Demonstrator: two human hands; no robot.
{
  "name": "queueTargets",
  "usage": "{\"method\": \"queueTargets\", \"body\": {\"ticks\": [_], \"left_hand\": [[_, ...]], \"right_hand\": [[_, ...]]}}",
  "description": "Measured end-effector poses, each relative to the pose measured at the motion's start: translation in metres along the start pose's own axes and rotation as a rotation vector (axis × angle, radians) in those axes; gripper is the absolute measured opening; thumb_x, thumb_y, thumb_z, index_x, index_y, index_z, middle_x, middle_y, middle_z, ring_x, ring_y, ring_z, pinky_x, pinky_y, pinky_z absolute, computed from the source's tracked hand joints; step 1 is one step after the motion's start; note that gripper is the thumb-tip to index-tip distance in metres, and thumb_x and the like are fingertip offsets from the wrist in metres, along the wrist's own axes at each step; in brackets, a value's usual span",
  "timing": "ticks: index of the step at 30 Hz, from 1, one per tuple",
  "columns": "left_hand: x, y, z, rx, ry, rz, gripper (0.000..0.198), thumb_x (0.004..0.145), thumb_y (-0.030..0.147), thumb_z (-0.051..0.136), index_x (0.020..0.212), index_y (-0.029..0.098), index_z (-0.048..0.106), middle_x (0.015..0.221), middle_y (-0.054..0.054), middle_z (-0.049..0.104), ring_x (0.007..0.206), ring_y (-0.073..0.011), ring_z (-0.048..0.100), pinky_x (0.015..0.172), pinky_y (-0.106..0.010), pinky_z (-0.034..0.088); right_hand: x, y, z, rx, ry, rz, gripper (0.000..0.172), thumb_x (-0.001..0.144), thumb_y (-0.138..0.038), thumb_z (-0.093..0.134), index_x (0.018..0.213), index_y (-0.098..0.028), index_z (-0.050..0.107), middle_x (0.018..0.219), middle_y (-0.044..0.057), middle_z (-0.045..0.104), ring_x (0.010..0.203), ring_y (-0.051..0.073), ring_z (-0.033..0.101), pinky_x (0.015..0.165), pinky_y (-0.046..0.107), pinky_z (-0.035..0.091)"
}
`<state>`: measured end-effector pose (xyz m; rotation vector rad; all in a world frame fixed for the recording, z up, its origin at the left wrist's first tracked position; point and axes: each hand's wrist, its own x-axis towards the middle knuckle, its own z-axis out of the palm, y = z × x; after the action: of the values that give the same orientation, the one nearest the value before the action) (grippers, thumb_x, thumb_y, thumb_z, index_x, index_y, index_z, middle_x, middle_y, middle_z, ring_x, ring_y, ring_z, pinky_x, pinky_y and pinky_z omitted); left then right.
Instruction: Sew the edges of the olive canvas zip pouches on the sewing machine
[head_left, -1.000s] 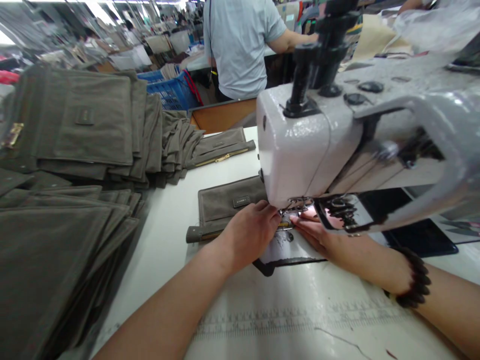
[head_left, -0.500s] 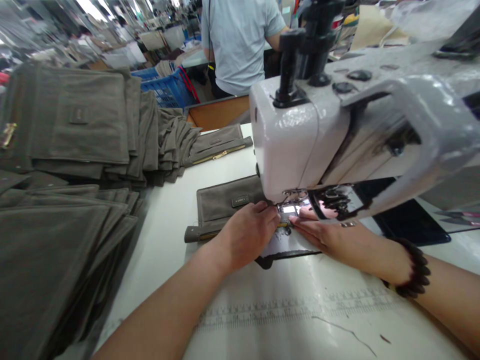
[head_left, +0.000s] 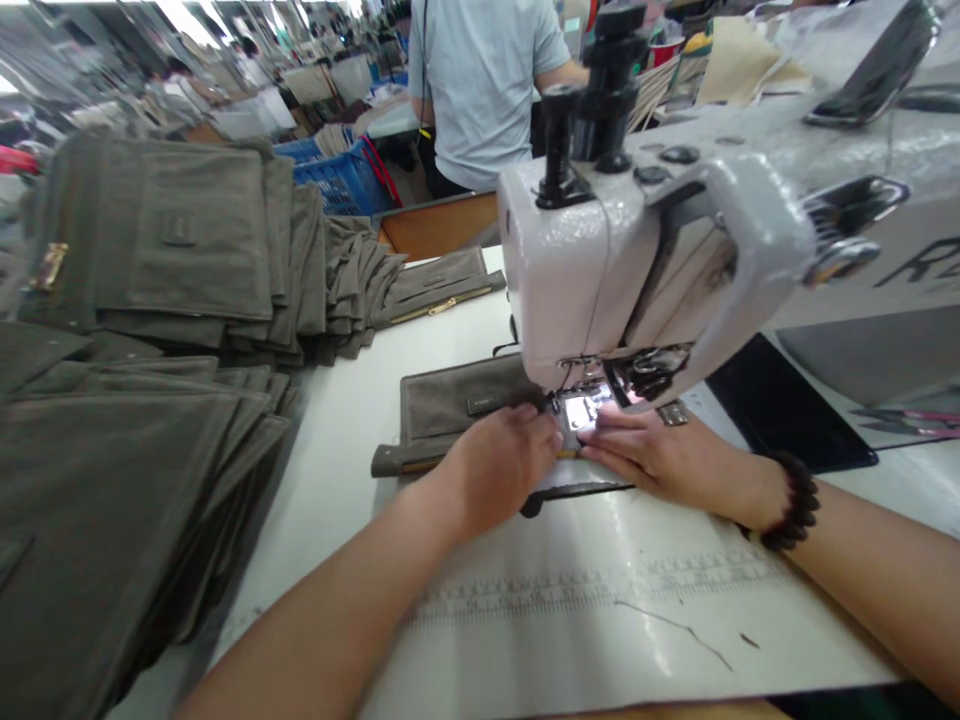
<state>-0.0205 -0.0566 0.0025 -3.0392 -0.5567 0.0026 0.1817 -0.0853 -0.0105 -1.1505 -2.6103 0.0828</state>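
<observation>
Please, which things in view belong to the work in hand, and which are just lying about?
In the work:
left hand, on the olive pouch;
right hand, beside the zip;
sewing machine;
probably the stacked olive pieces.

Just lying about, apparently:
dark flat panel;
pink-and-grey tool;
loose thread;
blue crate.

Pretty bright overall, blown-out white patch (head_left: 576,412) under the sewing machine (head_left: 556,270), glare on the near worktop (head_left: 525,660), far left smeary and stretched.
</observation>
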Motion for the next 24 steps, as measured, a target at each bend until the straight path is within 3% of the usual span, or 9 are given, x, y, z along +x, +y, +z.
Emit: {"method": "queueTargets", "body": {"ticks": [3, 7, 11, 17, 24], "left_hand": [[-0.022, 0.036, -0.012, -0.061, -0.058, 0.077, 0.019, 0.080, 0.013, 0.046, 0.097, 0.010, 0.056, 0.081, -0.006, 0.056, 0.073, -0.0185, 0.050, 0.061, -0.030, 0.044], [-0.047, 0.069, -0.016, -0.133, -0.051, 0.016, 0.023, 0.083, 0.013, 0.039, 0.101, 0.009, 0.053, 0.091, -0.008, 0.057, 0.076, -0.0192, 0.050, 0.061, -0.032, 0.044], [-0.053, 0.076, -0.011, -0.122, -0.031, -0.022, 0.027, 0.085, 0.013, 0.037, 0.107, 0.008, 0.051, 0.096, -0.009, 0.057, 0.081, -0.0205, 0.051, 0.065, -0.034, 0.044], [-0.051, 0.079, -0.011, -0.096, 0.031, -0.022, 0.026, 0.085, 0.012, 0.036, 0.104, 0.007, 0.053, 0.090, -0.008, 0.059, 0.077, -0.0204, 0.052, 0.062, -0.033, 0.044], [-0.053, 0.085, -0.010, -0.065, 0.104, -0.024, 0.028, 0.087, 0.012, 0.032, 0.104, 0.007, 0.054, 0.093, -0.009, 0.060, 0.079, -0.0191, 0.053, 0.065, -0.032, 0.045]], "right_hand": [[-0.006, -0.001, -0.008, 0.073, -0.063, -0.171, 0.036, 0.091, -0.031, 0.035, 0.077, -0.015, 0.063, 0.066, 0.003, 0.053, 0.060, 0.012, 0.047, 0.059, 0.027, 0.034], [-0.012, 0.001, -0.013, 0.056, -0.070, -0.263, 0.033, 0.090, -0.031, 0.038, 0.074, -0.015, 0.062, 0.067, 0.002, 0.049, 0.059, 0.011, 0.040, 0.060, 0.030, 0.029], [-0.012, 0.003, -0.011, 0.074, -0.058, -0.283, 0.032, 0.090, -0.030, 0.039, 0.072, -0.015, 0.061, 0.067, 0.002, 0.049, 0.061, 0.012, 0.040, 0.061, 0.030, 0.028], [-0.013, 0.000, -0.008, 0.109, -0.059, -0.279, 0.028, 0.090, -0.031, 0.039, 0.100, -0.017, 0.061, 0.073, 0.003, 0.050, 0.066, 0.013, 0.042, 0.065, 0.029, 0.031], [-0.011, 0.000, -0.009, 0.126, -0.113, -0.269, 0.030, 0.091, -0.031, 0.036, 0.100, -0.019, 0.062, 0.073, 0.003, 0.053, 0.066, 0.012, 0.045, 0.064, 0.028, 0.032]]}}
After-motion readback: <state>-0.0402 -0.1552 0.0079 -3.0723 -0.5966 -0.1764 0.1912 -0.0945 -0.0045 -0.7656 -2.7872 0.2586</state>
